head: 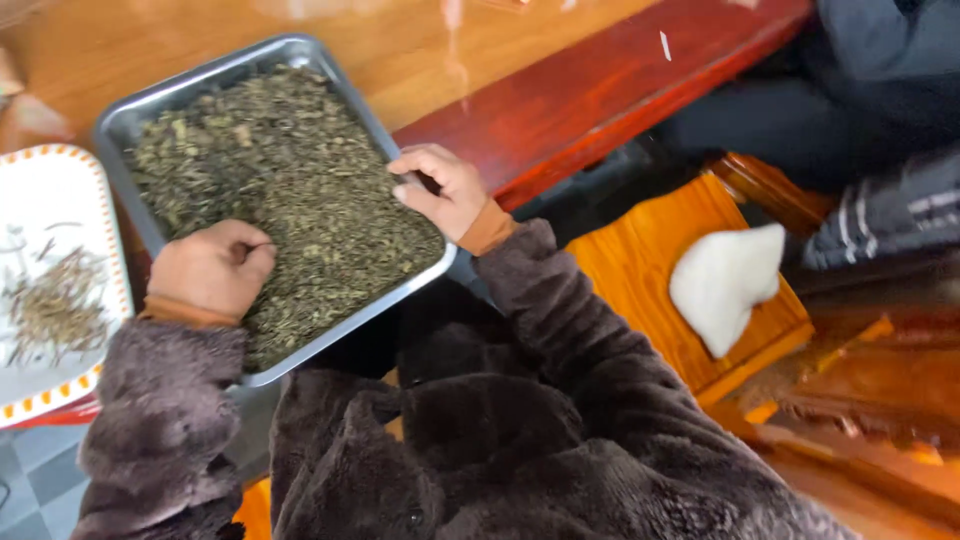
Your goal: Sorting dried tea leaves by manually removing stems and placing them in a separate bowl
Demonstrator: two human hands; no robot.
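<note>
Under both hands, a steel tray (128, 118) of dried green leaves (290, 190) is resting on the bench (420, 50). The left hand (212, 270) is lying on the leaves, fingers (255, 258) curled in loosely; whether they are pinching anything, cannot tell. The right hand (445, 192) is gripping the tray's far rim, fingers bent over it, likely steadying it. Left of the left hand, a patterned plate (50, 190) is holding separated stems (55, 300).

My coat: thick, fuzzy, dark brown-purple fleece, plush pile over both arms and chest. Orange-brown knit cuffs peek from sleeve ends at both wrists. My hands, left (212, 270) and right (442, 190), bare, no gloves, no rings visible.
</note>
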